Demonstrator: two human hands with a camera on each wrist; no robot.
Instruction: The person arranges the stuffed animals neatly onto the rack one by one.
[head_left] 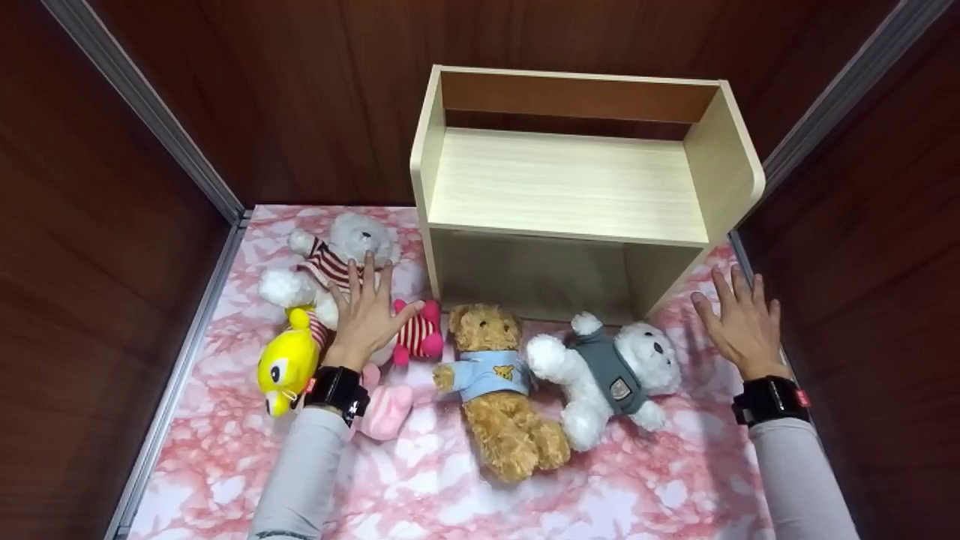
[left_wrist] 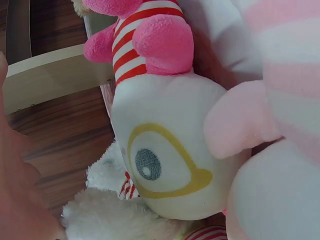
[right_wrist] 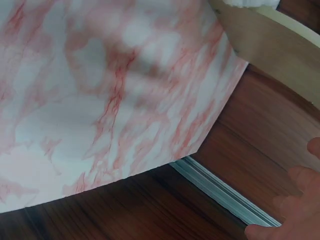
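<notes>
My left hand (head_left: 365, 319) is spread, palm down, over several plush toys on the left and grips none of them. Around it lie a white teddy bear (head_left: 358, 238) in a striped sweater, a yellow plush toy (head_left: 289, 367) and a light pink plush toy (head_left: 386, 412). A magenta plush toy (head_left: 418, 332) with a striped body is by the thumb; the left wrist view shows its white head (left_wrist: 165, 105) with a yellow-ringed eye. My right hand (head_left: 742, 326), fingers spread, holds nothing, right of a white bear (head_left: 611, 371) in a grey-green shirt.
A pale wooden two-tier shelf (head_left: 562, 180) stands at the back, right of centre. Before it lies a brown teddy bear (head_left: 491, 375) in a blue shirt. Dark wood panels (head_left: 97, 247) enclose the pink marbled table (head_left: 450, 510) on the left, back and right.
</notes>
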